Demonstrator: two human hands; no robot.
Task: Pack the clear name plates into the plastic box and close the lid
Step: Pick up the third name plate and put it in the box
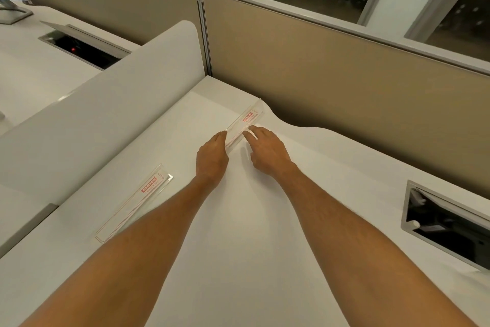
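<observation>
Head view: both hands [212, 157] [266, 150] touch far name plate [245, 121].

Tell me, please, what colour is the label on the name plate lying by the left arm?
Red, on the clear name plate, in the head view.

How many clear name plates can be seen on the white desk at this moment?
2. One name plate lies near the far edge of the desk, between the left hand and right hand. The other name plate lies flat at the left, untouched. More may lie outside the view.
</observation>
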